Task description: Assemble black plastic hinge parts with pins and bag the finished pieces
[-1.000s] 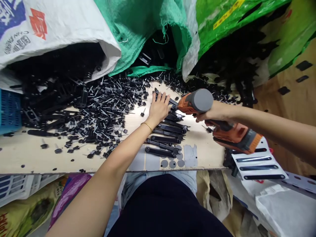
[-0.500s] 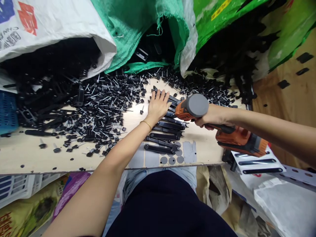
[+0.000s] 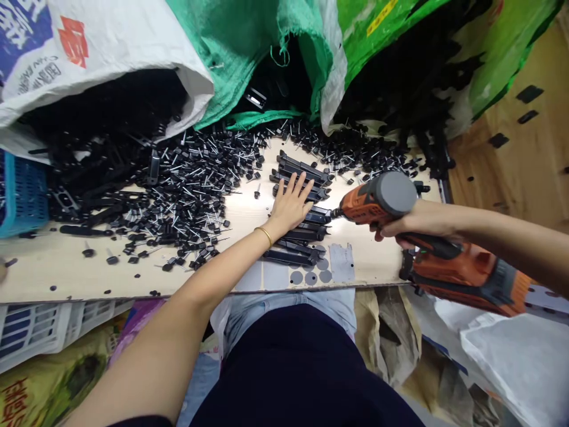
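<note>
My left hand (image 3: 290, 204) lies with fingers spread over a row of long black plastic bars (image 3: 295, 254) in the middle of the table. Wrapped around the grip of an orange cordless drill (image 3: 362, 198) is my right hand (image 3: 402, 225). The drill points left, and its tip is at the right end of one bar, just right of my left fingers; whether it touches cannot be made out. To the left lies a big heap of screws with black knob heads (image 3: 191, 190), and more of them spread behind the bars.
A white sack (image 3: 128, 41), a teal sack (image 3: 231, 53) and a green sack (image 3: 355, 41) with black parts inside stand along the back. At the left is a blue basket (image 3: 26, 207). Grey round stickers (image 3: 311, 277) mark the table's front edge (image 3: 338, 289).
The drill in my right hand has moved right and slightly down, to the end of a bar. My left hand has shifted slightly down and right along the row, staying spread.
</note>
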`<state>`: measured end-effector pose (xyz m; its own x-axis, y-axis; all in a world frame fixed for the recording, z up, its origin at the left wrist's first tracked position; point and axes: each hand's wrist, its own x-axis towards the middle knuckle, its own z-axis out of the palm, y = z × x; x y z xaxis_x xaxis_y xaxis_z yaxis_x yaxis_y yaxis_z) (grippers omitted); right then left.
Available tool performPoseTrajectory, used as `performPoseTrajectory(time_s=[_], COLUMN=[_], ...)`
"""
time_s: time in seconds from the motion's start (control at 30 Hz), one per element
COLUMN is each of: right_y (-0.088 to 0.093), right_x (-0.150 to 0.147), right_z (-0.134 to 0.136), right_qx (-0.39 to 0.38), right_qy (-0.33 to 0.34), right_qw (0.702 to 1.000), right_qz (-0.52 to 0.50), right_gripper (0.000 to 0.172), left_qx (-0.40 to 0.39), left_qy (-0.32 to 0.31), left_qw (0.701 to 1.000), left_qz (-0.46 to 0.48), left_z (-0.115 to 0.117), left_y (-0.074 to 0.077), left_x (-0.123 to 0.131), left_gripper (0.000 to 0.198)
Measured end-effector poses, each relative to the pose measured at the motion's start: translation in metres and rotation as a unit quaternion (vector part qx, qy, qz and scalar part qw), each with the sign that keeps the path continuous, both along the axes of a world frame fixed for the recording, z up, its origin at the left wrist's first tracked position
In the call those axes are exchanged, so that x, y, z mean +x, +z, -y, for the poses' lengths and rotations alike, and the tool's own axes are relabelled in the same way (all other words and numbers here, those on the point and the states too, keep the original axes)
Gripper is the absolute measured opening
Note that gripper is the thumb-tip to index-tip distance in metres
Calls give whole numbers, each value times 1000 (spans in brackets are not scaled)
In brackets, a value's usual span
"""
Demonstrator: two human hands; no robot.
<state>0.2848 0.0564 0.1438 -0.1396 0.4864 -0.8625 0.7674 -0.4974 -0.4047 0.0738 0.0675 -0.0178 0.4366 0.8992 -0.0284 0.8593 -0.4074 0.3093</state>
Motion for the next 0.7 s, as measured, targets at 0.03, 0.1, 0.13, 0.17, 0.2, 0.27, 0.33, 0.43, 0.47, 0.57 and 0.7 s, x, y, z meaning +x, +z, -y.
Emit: performPoseTrajectory(time_s=[0.03, 0.1, 0.13, 0.17, 0.2, 0.27, 0.33, 0.43, 0.47, 0.57, 0.7], right_y=[-3, -12, -17, -21, -24, -29, -30, -29, -27, -21, -17], right_x=[-1, -5, -7, -9, -11, -14, -14, -11, -9, -3, -3], right_z=[1, 0, -1, -3, -4, -7, -8, -3, 1, 18, 38], right_qx=[-9, -12, -4, 8, 21, 41, 45, 45, 48, 45, 0], right_qy=[8, 27, 37, 47, 57, 70, 70, 44, 36, 16, 5], right_qw=[1000, 1000, 999, 999, 998, 995, 995, 998, 998, 999, 1000], right_qz=[1, 6, 9, 17, 30, 58, 61, 28, 18, -4, -18], right_gripper=[36, 38, 39, 38, 35, 27, 20, 22, 27, 41, 38], left_qx=[-2, -1, 0, 0, 0, 1, 2, 2, 4, 12, 0], left_qy=[4, 9, 8, 6, 5, 5, 2, -23, -31, -36, -35], left_qw=[1000, 1000, 1000, 1000, 1000, 1000, 1000, 1000, 999, 999, 999], left_qz=[-2, 0, 1, 3, 4, 2, 0, 1, 3, 9, 0], left_z=[2, 3, 3, 2, 1, -2, -5, -7, -5, 11, 42], left_y=[-3, -8, -10, -11, -12, -12, -11, -5, -2, 6, 5], left_x=[1, 2, 3, 3, 3, 3, 2, -1, -4, -13, -26], left_gripper=[57, 57, 56, 55, 55, 54, 54, 55, 56, 56, 54])
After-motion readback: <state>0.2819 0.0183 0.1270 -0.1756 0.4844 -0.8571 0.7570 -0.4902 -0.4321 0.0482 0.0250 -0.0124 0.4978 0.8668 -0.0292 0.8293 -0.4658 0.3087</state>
